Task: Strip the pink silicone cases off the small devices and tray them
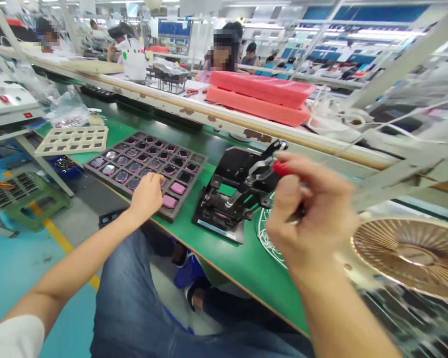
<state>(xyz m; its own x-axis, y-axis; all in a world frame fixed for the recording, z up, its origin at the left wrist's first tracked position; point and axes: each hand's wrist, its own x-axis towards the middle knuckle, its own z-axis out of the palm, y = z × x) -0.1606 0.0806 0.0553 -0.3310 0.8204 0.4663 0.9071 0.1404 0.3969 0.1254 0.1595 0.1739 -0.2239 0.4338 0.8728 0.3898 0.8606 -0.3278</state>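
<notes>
A dark grey compartment tray (194, 171) holds many small squarish watch-like cases with pink-purple edges (135, 167). My left hand (148, 194) reaches over its near right part, fingers bent down and closed among the cells; what they pinch is hidden. To the right of the tray stands a black clamping fixture (224, 199) with a metal lever arm. Raised at the end of that lever is a red handle grip (280, 167). My right hand (309, 204), slightly blurred, closes its thumb and forefinger around the grip. Something dark shows inside its curled fingers, too blurred to name.
A cream tray (72, 140) and a plastic bag (69, 107) lie at the far left. Red foam blocks (259, 97) rest on the shelf behind. White cord (271, 238) lies right of the fixture, near a fan (414, 256). Co-workers sit beyond the shelf.
</notes>
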